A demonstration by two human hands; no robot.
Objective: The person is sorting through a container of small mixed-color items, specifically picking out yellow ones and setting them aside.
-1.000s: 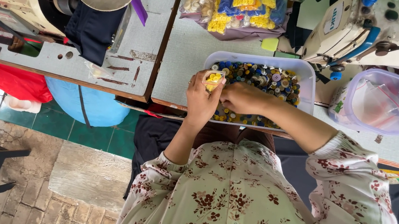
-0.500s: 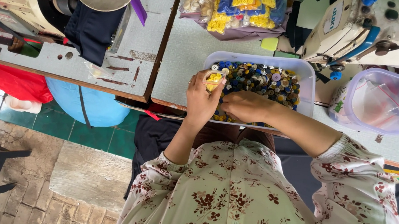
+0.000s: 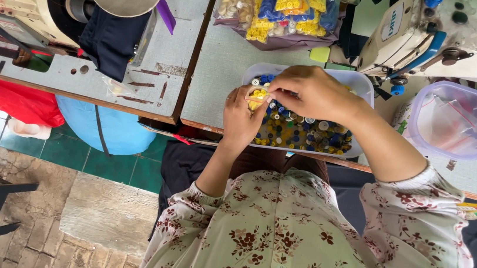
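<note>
Your left hand [image 3: 241, 116] holds a small clear bag of yellow buttons [image 3: 258, 94] over the left end of the white plastic tray of mixed buttons [image 3: 357, 81], and your right hand [image 3: 308, 91], fingertips pinched narrow, meets it from the right.

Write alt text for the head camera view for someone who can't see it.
A person's left hand holds yellow buttons while the right hand meets it over a clear tray of mixed buttons. A sewing machine and a lidded tub sit nearby.
</note>
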